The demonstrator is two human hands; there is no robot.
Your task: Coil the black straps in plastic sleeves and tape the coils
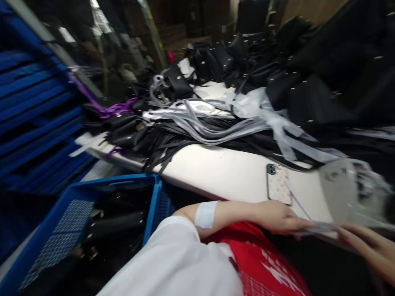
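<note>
My left hand (pixel 277 218) reaches across to the right, at the near edge of the white table (pixel 212 168). Its thumb and fingers pinch one end of a translucent greyish strip (pixel 322 227). At the right edge of the view my right hand (pixel 365 242), blurred, has its fingers closed on the strip's other end. The short stretch of strip between them is smeared by motion. Just beyond my left hand lies a phone in a light patterned case (pixel 279 186). Near my right hand is a clear plastic bag (pixel 368 187), its contents unclear.
Translucent strips (pixel 212 133) and black straps (pixel 173 142) lie across the table. Black leather-like pieces with metal fittings (pixel 216 59) are heaped behind. A blue crate (pixel 115 180) holding black pieces stands at lower left, near stacked blue crates (pixel 33 102). Purple cord (pixel 119 107) lies left.
</note>
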